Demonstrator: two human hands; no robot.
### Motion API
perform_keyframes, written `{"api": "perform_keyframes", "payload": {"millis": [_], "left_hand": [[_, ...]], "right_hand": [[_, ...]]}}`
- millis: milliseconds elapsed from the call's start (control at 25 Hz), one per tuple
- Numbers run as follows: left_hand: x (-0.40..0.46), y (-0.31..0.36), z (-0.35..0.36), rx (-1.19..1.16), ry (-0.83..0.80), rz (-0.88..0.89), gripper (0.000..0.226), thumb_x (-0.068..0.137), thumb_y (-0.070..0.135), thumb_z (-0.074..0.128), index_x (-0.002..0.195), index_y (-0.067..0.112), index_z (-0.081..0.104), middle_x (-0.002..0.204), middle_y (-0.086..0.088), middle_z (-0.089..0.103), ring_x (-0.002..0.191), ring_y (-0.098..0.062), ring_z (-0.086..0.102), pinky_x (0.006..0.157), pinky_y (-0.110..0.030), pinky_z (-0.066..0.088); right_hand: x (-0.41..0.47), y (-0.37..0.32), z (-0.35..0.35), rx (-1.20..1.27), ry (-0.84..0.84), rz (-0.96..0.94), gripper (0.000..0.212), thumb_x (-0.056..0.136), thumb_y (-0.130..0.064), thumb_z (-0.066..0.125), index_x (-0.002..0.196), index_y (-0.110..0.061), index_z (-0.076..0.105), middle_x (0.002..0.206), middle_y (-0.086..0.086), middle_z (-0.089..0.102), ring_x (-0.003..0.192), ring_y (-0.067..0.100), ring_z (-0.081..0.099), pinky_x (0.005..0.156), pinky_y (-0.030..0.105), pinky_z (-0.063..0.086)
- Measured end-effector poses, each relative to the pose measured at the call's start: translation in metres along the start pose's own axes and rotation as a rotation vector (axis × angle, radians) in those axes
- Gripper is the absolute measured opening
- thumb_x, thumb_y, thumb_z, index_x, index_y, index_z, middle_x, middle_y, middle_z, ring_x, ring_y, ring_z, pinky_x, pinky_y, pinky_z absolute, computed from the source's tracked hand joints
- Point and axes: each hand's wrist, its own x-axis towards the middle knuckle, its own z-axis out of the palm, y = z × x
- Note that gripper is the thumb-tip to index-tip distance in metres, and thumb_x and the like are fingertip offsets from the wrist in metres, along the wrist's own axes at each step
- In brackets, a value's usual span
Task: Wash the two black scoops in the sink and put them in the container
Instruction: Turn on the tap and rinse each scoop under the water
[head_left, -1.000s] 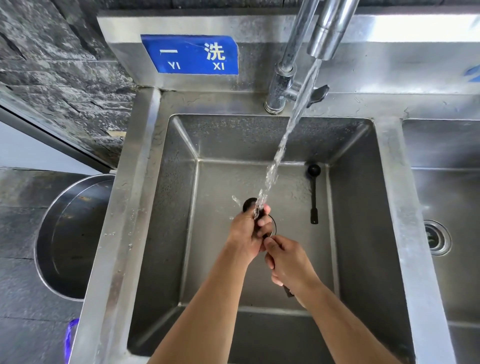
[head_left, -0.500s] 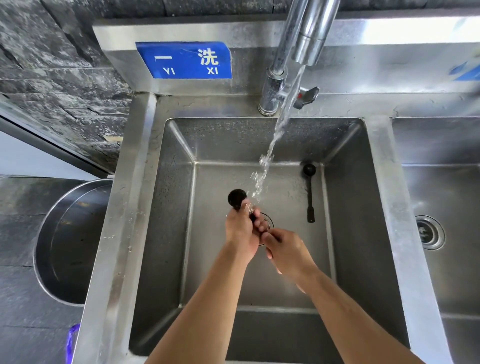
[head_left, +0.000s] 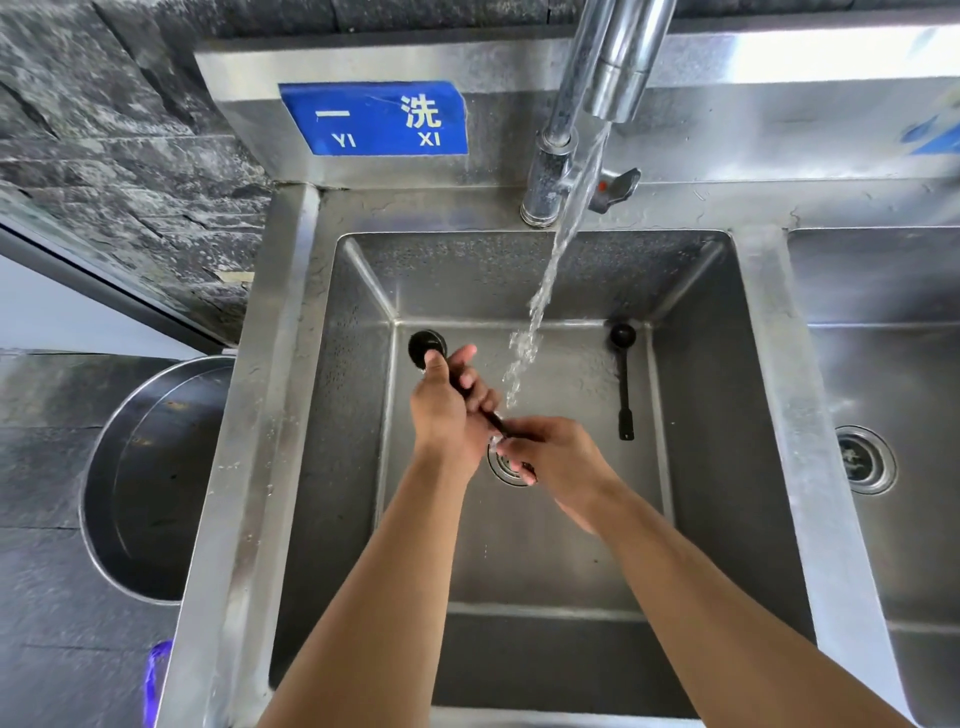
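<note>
One black scoop (head_left: 427, 347) is held over the steel sink (head_left: 524, 561), its round bowl pointing up-left. My left hand (head_left: 452, 410) wraps its handle just below the bowl. My right hand (head_left: 556, 462) grips the handle's lower end above the drain. Water from the tap (head_left: 613, 73) falls just right of my left hand. The second black scoop (head_left: 623, 379) lies on the sink floor at the back right, bowl toward the far wall. A round steel container (head_left: 140, 478) stands left of the sink, below its rim.
A drain (head_left: 506, 467) sits mid-sink under my hands. A second basin with its own drain (head_left: 865, 460) lies to the right. A blue sign (head_left: 374, 119) is on the backsplash. A dark stone wall rises at the left.
The held scoop has shifted up and left, out of the water stream. Its bowl now shows clear of my left hand, and the water falls past my hands.
</note>
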Motion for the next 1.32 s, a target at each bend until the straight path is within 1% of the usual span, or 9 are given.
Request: {"api": "perform_keyframes", "payload": {"millis": [160,360,480,600,800,920,1000,1200,1320], "left_hand": [[-0.003,0.019,-0.008,-0.086,-0.087,0.091,0.024,0.107,0.011,0.034,0.105,0.007,0.057,0.07,-0.003,0.052,0.055,-0.014,0.048,0.059,-0.029,0.046],[-0.011,0.025,-0.021,-0.005,-0.138,0.149,0.02,0.106,0.009,0.038,0.102,0.006,0.057,0.079,-0.009,0.067,0.074,-0.025,0.069,0.073,-0.037,0.06],[-0.01,0.029,-0.024,-0.037,-0.063,0.143,0.015,0.104,0.005,0.041,0.109,0.006,0.055,0.084,-0.012,0.068,0.067,-0.024,0.066,0.071,-0.039,0.058],[-0.009,0.023,-0.02,-0.036,0.044,0.107,0.013,0.102,0.002,0.042,0.108,0.01,0.05,0.083,-0.008,0.063,0.051,-0.014,0.046,0.052,-0.028,0.046],[-0.011,0.009,-0.013,0.026,0.03,0.06,0.02,0.103,0.009,0.035,0.102,0.016,0.054,0.058,0.004,0.039,0.045,-0.011,0.027,0.044,-0.025,0.029],[-0.013,-0.004,-0.003,0.088,-0.03,0.01,0.018,0.105,0.012,0.038,0.103,0.013,0.056,0.061,0.002,0.044,0.045,-0.011,0.034,0.044,-0.025,0.033],[-0.015,-0.014,0.007,0.082,-0.053,-0.045,0.021,0.106,0.017,0.039,0.095,0.011,0.056,0.067,-0.003,0.049,0.049,-0.013,0.042,0.047,-0.027,0.039],[-0.012,-0.02,0.019,-0.075,-0.089,-0.156,0.069,0.098,0.065,0.029,0.064,0.015,0.06,0.052,0.002,0.038,0.041,-0.015,0.027,0.046,-0.027,0.029],[-0.011,-0.029,0.025,-0.126,0.001,-0.249,0.05,0.103,0.05,0.035,0.069,0.014,0.047,0.053,0.004,0.037,0.035,-0.012,0.023,0.038,-0.023,0.022]], "right_hand": [[0.014,-0.023,0.009,0.263,0.028,-0.034,0.012,0.091,0.004,0.067,0.081,0.0,0.073,0.076,0.019,0.068,0.054,0.017,0.058,0.052,0.024,0.048],[0.03,-0.035,0.022,0.347,0.135,0.042,0.018,0.095,-0.012,0.07,0.081,-0.001,0.069,0.066,0.01,0.069,0.043,0.009,0.056,0.04,0.02,0.047],[0.022,-0.026,0.02,0.59,-0.13,0.081,0.019,0.102,0.005,0.048,0.1,0.008,0.067,0.088,0.022,0.076,0.069,0.02,0.076,0.063,0.024,0.062],[0.011,-0.01,0.007,0.742,-0.346,0.112,0.034,0.099,0.017,0.037,0.122,0.012,0.061,0.112,0.03,0.073,0.096,0.034,0.076,0.078,0.031,0.062],[0.005,-0.01,0.002,0.267,-0.086,0.037,0.017,0.095,0.003,0.06,0.107,0.002,0.073,0.098,0.021,0.078,0.051,0.014,0.058,0.038,0.022,0.04],[-0.002,-0.015,-0.003,0.014,0.046,0.062,0.027,0.094,-0.027,0.072,0.077,-0.007,0.065,0.062,0.008,0.07,0.038,0.012,0.044,0.036,0.02,0.029],[-0.01,-0.017,-0.013,-0.055,0.067,0.072,0.036,0.095,-0.038,0.069,0.074,-0.011,0.057,0.053,0.005,0.057,0.037,0.013,0.037,0.038,0.022,0.027],[-0.034,-0.011,-0.041,-0.063,-0.048,-0.08,0.021,0.106,0.002,0.041,0.108,0.001,0.061,0.075,0.016,0.059,0.05,0.016,0.04,0.05,0.026,0.033],[-0.044,-0.003,-0.051,-0.163,-0.095,-0.112,0.029,0.102,0.012,0.036,0.123,0.005,0.055,0.086,0.013,0.065,0.058,0.015,0.046,0.056,0.022,0.04]]}}
